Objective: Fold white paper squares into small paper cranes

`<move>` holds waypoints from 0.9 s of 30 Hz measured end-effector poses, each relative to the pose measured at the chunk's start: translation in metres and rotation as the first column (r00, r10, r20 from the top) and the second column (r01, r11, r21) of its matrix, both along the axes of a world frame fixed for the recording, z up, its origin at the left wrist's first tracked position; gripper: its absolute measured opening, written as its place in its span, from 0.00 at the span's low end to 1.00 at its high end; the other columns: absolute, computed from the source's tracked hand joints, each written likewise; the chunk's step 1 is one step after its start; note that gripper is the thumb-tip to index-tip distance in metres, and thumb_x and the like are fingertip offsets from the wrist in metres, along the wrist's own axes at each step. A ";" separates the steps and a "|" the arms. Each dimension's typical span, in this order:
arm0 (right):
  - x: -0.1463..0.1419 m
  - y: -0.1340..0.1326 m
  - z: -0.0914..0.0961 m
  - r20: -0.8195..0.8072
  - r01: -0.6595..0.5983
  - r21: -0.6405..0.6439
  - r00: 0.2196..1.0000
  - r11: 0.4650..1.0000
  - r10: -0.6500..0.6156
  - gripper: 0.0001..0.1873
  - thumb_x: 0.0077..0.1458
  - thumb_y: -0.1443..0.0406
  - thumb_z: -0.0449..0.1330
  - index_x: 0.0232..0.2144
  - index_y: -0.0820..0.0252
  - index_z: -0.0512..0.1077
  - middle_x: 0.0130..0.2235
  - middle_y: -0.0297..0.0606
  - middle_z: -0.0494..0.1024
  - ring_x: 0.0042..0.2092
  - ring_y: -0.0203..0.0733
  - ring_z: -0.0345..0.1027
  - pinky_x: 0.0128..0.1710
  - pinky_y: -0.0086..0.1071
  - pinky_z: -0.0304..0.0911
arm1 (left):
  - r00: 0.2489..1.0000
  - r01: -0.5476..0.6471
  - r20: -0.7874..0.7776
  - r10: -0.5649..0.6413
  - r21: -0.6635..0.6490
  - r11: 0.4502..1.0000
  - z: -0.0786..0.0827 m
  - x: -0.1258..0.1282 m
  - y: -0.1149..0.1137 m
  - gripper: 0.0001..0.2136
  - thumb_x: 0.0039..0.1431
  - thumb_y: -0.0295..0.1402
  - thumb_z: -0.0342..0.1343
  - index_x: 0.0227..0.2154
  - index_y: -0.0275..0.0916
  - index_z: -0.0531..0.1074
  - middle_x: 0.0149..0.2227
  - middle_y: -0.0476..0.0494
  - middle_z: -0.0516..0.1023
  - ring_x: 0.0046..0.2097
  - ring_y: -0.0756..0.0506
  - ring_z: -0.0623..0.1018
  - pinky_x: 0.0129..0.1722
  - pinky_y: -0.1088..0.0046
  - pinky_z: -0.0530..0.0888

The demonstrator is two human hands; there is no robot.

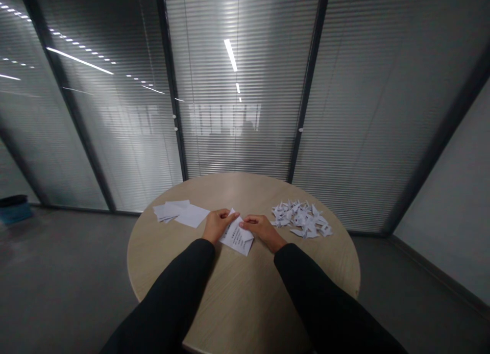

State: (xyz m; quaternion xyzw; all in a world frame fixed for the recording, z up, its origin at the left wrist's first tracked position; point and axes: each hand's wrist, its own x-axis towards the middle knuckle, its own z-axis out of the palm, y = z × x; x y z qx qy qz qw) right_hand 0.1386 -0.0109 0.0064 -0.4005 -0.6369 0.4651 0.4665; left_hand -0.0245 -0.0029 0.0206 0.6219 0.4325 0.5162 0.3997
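Observation:
Between my two hands lies a sheet of printed paper (236,240), white with dark lines of text and partly folded at its upper and right edges. My left hand (219,224) pinches its upper left side, thumb on top. On the upper right, my right hand (262,229) grips the folded edge with thumb and fingers pressed together. Loose white sheets (193,215) are spread left of my left hand. Right of my right hand sits a heap of small folded paper pieces (302,219) with pointed tips, perhaps origami cranes.
Everything lies on a round wooden table (237,185). Behind it stands a glass partition with blinds (237,150) and dark frames. A blue bin (15,209) is on the floor at far left, and a pale wall (451,191) rises at right.

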 end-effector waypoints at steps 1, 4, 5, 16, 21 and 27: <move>0.000 0.000 0.000 -0.002 -0.007 0.008 1.000 1.000 0.007 0.17 0.39 0.55 0.64 0.25 0.65 0.73 0.26 0.36 0.75 0.28 0.36 0.66 0.29 0.29 0.59 | 1.000 0.005 -0.007 -0.005 0.004 1.000 0.000 0.000 0.000 0.20 0.38 0.48 0.62 0.18 0.32 0.72 0.16 0.48 0.68 0.18 0.53 0.65 0.17 0.78 0.57; 0.000 -0.001 0.002 -0.010 -0.013 0.018 1.000 1.000 0.014 0.17 0.40 0.55 0.64 0.25 0.65 0.73 0.26 0.36 0.75 0.28 0.36 0.66 0.29 0.29 0.58 | 0.999 0.024 -0.021 -0.024 0.022 0.999 0.000 0.001 -0.001 0.20 0.38 0.48 0.62 0.19 0.32 0.73 0.16 0.47 0.70 0.19 0.52 0.67 0.17 0.78 0.58; 0.000 -0.002 0.002 -0.012 -0.009 0.016 1.000 1.000 0.010 0.17 0.40 0.55 0.64 0.24 0.65 0.73 0.25 0.35 0.75 0.28 0.36 0.66 0.29 0.29 0.58 | 0.999 0.033 -0.019 -0.033 0.025 0.999 0.000 0.001 -0.001 0.19 0.38 0.48 0.62 0.19 0.32 0.73 0.17 0.47 0.70 0.19 0.52 0.67 0.18 0.78 0.58; 0.001 0.000 0.000 0.043 0.022 0.046 0.999 0.999 -0.024 0.17 0.38 0.54 0.64 0.22 0.65 0.73 0.23 0.34 0.73 0.26 0.35 0.64 0.27 0.29 0.57 | 0.984 0.041 0.178 -0.026 -0.085 0.996 -0.001 0.004 0.003 0.21 0.33 0.47 0.65 0.23 0.31 0.75 0.21 0.42 0.75 0.20 0.50 0.71 0.20 0.76 0.63; 0.000 -0.001 0.001 0.039 0.003 0.039 0.999 0.999 -0.005 0.17 0.39 0.54 0.64 0.23 0.65 0.73 0.24 0.35 0.74 0.26 0.36 0.65 0.27 0.29 0.58 | 0.986 -0.005 0.164 0.021 -0.097 0.995 0.004 0.005 -0.003 0.20 0.32 0.48 0.65 0.20 0.33 0.74 0.17 0.46 0.72 0.19 0.51 0.69 0.18 0.76 0.62; 0.000 -0.002 0.002 0.026 -0.009 0.030 1.000 1.000 0.008 0.17 0.39 0.55 0.65 0.23 0.65 0.73 0.24 0.36 0.75 0.26 0.35 0.66 0.27 0.29 0.58 | 0.993 -0.038 0.110 0.045 -0.060 0.997 0.002 0.004 -0.002 0.18 0.37 0.47 0.63 0.20 0.33 0.73 0.17 0.45 0.72 0.19 0.51 0.69 0.18 0.77 0.62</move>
